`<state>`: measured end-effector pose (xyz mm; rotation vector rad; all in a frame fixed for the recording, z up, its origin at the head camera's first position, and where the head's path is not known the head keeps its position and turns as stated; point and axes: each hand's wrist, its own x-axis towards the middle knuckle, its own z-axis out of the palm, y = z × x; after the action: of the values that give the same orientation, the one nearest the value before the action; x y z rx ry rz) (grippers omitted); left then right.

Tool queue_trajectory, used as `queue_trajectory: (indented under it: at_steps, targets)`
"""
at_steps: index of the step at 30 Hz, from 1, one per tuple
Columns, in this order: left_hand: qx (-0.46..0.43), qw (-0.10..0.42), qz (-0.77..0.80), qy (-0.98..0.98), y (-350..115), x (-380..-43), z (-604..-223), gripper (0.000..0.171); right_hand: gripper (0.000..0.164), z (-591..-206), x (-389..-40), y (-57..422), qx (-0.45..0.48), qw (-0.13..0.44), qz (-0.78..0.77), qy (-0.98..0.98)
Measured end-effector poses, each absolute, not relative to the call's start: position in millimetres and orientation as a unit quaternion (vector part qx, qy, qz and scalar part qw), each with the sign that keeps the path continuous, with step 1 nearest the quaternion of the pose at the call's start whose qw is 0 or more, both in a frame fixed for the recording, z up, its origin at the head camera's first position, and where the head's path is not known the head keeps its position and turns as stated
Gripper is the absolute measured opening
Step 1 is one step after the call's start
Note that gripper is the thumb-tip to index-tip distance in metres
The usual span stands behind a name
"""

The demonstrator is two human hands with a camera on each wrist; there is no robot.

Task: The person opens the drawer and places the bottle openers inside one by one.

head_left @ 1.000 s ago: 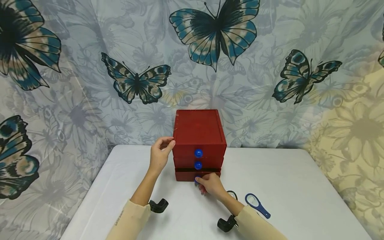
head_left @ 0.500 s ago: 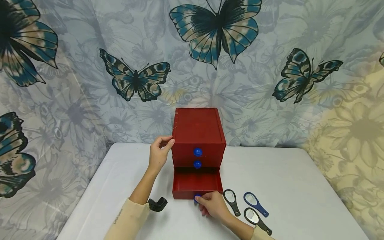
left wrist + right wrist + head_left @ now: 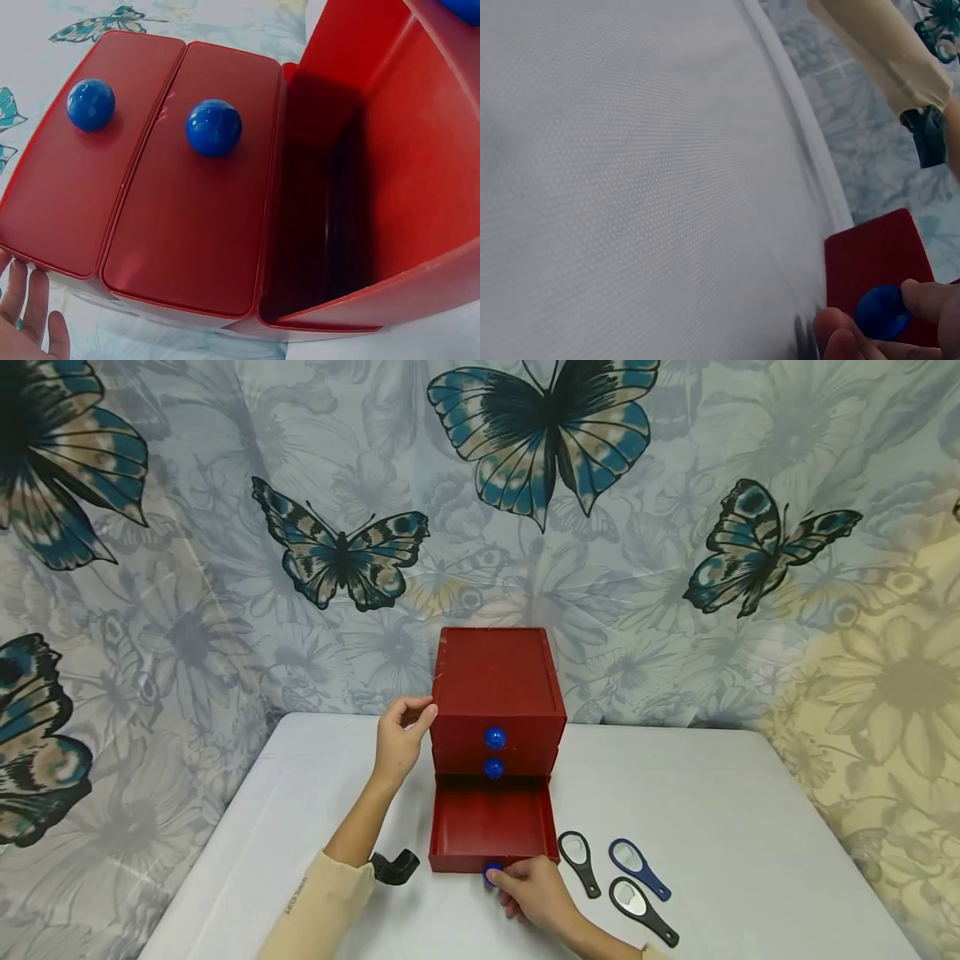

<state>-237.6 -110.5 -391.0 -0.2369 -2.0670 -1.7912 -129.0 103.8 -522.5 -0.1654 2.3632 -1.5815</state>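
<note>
A red chest of drawers [image 3: 497,672] stands on the table with its lowest drawer [image 3: 492,822] pulled well out. The two drawers above it are closed, with blue knobs [image 3: 214,127] on their fronts. My right hand [image 3: 542,893] pinches the bottom drawer's blue knob [image 3: 882,311] between thumb and fingers. At the chest's upper left side is my left hand [image 3: 399,743]; its fingers touch the side wall with nothing held. Seen from the left wrist, the left hand's fingers [image 3: 36,304] lie by the top drawer's edge. The visible inside of the pulled-out drawer holds nothing.
Right of the chest lie a black magnifying glass [image 3: 577,862], a blue magnifying glass [image 3: 639,868] and a larger black magnifying glass [image 3: 643,910]. The white-covered table [image 3: 675,793] backs onto a butterfly-print cloth [image 3: 615,660].
My right hand has drawn the bottom drawer out toward me, from a narrow gap to wide open. The magnifying glasses came into fuller view. My left hand stayed at the chest's side.
</note>
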Motion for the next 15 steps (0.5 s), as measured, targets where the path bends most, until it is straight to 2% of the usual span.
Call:
queue_trajectory:
  at_steps: [15]
  targets:
    - [-0.086, 0.2, -0.64, -0.737, -109.6, -237.8, -391.5, 0.02, 0.029, -522.7, -126.6, 109.2, -0.078, 0.161, -0.525, 0.832]
